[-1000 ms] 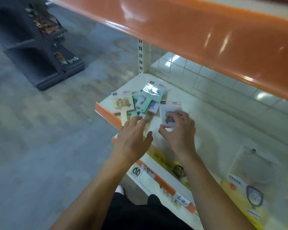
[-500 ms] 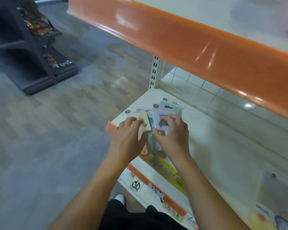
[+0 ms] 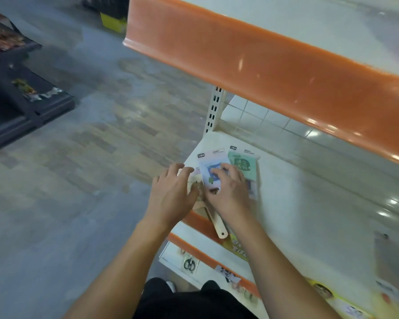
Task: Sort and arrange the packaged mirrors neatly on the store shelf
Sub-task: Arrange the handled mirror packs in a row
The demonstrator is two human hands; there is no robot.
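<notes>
A: Where are the packaged mirrors?

B: Bunched at the left front corner of the cream shelf (image 3: pixel 297 203), under the orange shelf edge (image 3: pixel 263 65). The pink-carded mirror (image 3: pixel 213 158) lies on top, overlapping the green-carded mirror (image 3: pixel 243 165) just beside it, and a beige mirror handle (image 3: pixel 218 226) sticks out past the shelf's front lip.

A: And your hands?

B: Your right hand (image 3: pixel 229 194) lies across the pink-carded mirror with its fingers (image 3: pixel 219 172) curled over the card, pinning it. Your left hand (image 3: pixel 173 192) sits at the pile's left edge, fingers spread and bent loosely over the beige pack beneath; I can't tell whether they actually grip it.

A: Which step is this?

B: Gathering, I'd judge: you're squaring loose packs into one stack, not yet setting them in a row.

A: What does the next move call for?

B: Probably drawing that overhanging handle back onto the shelf and lining up the card tops, so nothing slides off the front.
</notes>
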